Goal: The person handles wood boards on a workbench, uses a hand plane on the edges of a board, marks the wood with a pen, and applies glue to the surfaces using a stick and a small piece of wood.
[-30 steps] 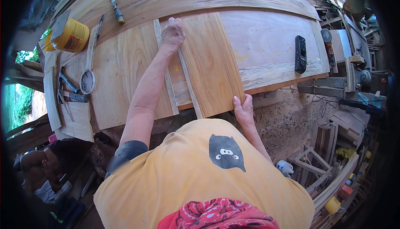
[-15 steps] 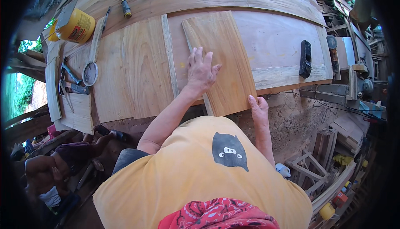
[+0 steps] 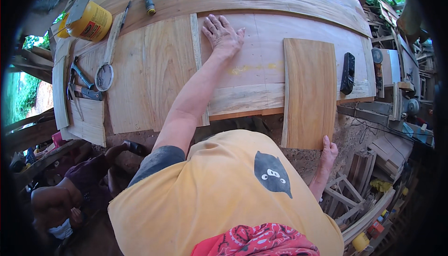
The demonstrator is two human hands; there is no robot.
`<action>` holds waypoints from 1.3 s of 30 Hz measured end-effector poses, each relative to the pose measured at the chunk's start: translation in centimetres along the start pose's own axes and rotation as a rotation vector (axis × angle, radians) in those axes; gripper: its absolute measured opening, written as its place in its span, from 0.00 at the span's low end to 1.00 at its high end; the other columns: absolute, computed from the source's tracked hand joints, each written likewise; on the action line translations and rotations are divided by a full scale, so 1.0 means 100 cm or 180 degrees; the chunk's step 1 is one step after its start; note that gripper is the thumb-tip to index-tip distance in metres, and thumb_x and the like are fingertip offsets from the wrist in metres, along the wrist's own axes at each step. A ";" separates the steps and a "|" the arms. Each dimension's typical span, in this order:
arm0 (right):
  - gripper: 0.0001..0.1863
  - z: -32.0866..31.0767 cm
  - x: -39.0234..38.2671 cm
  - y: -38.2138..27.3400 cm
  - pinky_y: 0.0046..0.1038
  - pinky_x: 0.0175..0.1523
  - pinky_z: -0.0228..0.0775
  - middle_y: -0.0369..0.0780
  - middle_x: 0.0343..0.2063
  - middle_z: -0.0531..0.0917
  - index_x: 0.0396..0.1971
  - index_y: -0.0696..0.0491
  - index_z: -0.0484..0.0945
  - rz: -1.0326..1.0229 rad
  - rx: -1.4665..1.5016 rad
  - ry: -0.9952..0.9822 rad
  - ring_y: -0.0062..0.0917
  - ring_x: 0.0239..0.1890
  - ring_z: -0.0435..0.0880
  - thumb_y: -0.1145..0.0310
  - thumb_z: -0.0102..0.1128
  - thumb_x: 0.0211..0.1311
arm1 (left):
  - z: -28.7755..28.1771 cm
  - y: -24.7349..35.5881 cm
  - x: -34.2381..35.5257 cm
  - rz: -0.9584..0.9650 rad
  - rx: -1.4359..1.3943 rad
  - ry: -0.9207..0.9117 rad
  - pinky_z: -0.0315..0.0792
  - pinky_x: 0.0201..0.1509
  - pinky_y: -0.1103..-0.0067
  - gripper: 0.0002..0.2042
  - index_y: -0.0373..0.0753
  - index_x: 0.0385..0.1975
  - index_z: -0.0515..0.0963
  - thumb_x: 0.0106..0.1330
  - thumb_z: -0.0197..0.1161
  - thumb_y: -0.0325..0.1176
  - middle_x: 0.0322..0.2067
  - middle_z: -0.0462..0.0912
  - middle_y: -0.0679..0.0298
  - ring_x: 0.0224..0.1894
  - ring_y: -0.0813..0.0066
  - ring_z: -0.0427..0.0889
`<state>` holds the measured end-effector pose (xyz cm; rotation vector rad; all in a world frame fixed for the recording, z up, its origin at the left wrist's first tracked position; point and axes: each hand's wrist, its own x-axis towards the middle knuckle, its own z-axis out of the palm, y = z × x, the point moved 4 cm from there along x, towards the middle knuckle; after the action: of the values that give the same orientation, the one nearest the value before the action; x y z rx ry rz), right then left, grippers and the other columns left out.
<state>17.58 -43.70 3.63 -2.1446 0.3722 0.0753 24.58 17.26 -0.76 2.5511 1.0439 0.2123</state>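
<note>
A yellow can (image 3: 88,21) lies on its side at the far left corner of the wooden workbench (image 3: 298,4), its round body wrapped in a yellow label with a red patch and dark print, and a grey flat lid or card leans over its upper end. It sits just beyond the upper end of a long wooden strip (image 3: 112,41) and well apart from the left hand (image 3: 223,34) pressed flat on the pale board (image 3: 275,65). No signs or screens show anywhere.
</note>
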 end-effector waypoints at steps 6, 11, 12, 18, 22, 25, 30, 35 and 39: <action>0.27 0.021 -0.007 0.031 0.20 0.21 0.49 0.26 0.15 0.69 0.18 0.45 0.69 0.0589 0.0079 -0.0053 0.10 0.15 0.61 0.45 0.71 0.66 | 0.027 0.044 0.023 -0.0020 0.0129 0.0034 0.28 0.78 0.41 0.48 0.28 0.78 0.47 0.72 0.50 0.63 0.76 0.38 0.28 0.79 0.27 0.32; 0.28 0.027 0.004 0.038 0.22 0.20 0.49 0.26 0.15 0.69 0.17 0.44 0.68 0.0789 0.0148 -0.0144 0.11 0.15 0.62 0.44 0.70 0.66 | 0.048 0.076 0.016 0.0481 0.0037 0.0252 0.30 0.79 0.42 0.47 0.25 0.76 0.49 0.72 0.51 0.60 0.76 0.41 0.28 0.79 0.26 0.34; 0.28 0.027 0.007 0.039 0.22 0.20 0.50 0.27 0.15 0.70 0.17 0.44 0.67 0.0852 0.0063 -0.0159 0.12 0.15 0.62 0.44 0.70 0.66 | 0.052 0.080 0.015 0.0485 0.0214 0.0191 0.32 0.79 0.43 0.45 0.26 0.76 0.51 0.73 0.50 0.60 0.77 0.42 0.31 0.80 0.31 0.35; 0.28 0.046 0.027 0.048 0.22 0.21 0.53 0.28 0.16 0.72 0.19 0.48 0.71 0.0394 0.0510 0.0327 0.12 0.16 0.64 0.42 0.68 0.67 | 0.057 0.097 -0.012 0.1538 -0.0184 -0.0549 0.34 0.82 0.51 0.40 0.32 0.77 0.54 0.77 0.45 0.59 0.80 0.44 0.46 0.82 0.47 0.38; 0.27 0.038 0.059 0.031 0.21 0.21 0.55 0.29 0.21 0.76 0.25 0.50 0.78 0.0552 0.0471 0.0210 0.12 0.19 0.67 0.40 0.66 0.68 | 0.034 0.074 -0.064 0.2218 0.0198 -0.1025 0.34 0.83 0.53 0.38 0.37 0.78 0.54 0.77 0.44 0.59 0.80 0.45 0.49 0.83 0.52 0.39; 0.26 0.032 0.075 0.010 0.20 0.23 0.57 0.30 0.24 0.78 0.32 0.51 0.81 0.0995 -0.0066 -0.0957 0.12 0.22 0.71 0.40 0.65 0.68 | 0.021 0.057 -0.123 0.2297 0.0181 -0.0856 0.33 0.83 0.54 0.38 0.38 0.78 0.54 0.77 0.43 0.60 0.80 0.47 0.48 0.83 0.53 0.40; 0.22 0.053 0.041 -0.023 0.21 0.24 0.64 0.29 0.28 0.81 0.44 0.51 0.81 0.1237 0.0211 -0.2341 0.14 0.24 0.77 0.46 0.66 0.68 | 0.008 0.027 -0.194 0.2347 -0.0649 -0.1613 0.40 0.83 0.57 0.38 0.34 0.78 0.52 0.77 0.50 0.54 0.79 0.48 0.45 0.82 0.50 0.44; 0.22 0.063 0.010 -0.067 0.22 0.29 0.67 0.31 0.33 0.83 0.50 0.54 0.80 0.0879 0.0475 -0.2040 0.16 0.29 0.78 0.50 0.64 0.70 | 0.017 0.066 -0.224 0.0450 -0.3677 -0.2515 0.58 0.77 0.65 0.38 0.29 0.77 0.51 0.76 0.59 0.44 0.70 0.67 0.41 0.74 0.53 0.64; 0.20 0.078 -0.043 -0.157 0.22 0.34 0.67 0.33 0.38 0.81 0.53 0.58 0.78 -0.0328 -0.0055 -0.2370 0.15 0.32 0.76 0.60 0.61 0.68 | -0.017 0.066 -0.212 -0.1396 -0.4707 -0.2724 0.64 0.72 0.67 0.37 0.28 0.74 0.56 0.75 0.60 0.47 0.64 0.74 0.44 0.68 0.59 0.71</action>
<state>18.80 -28.04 12.58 -1.9810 -0.1752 0.7895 13.26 -1.46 3.46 0.8648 0.6103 -0.1837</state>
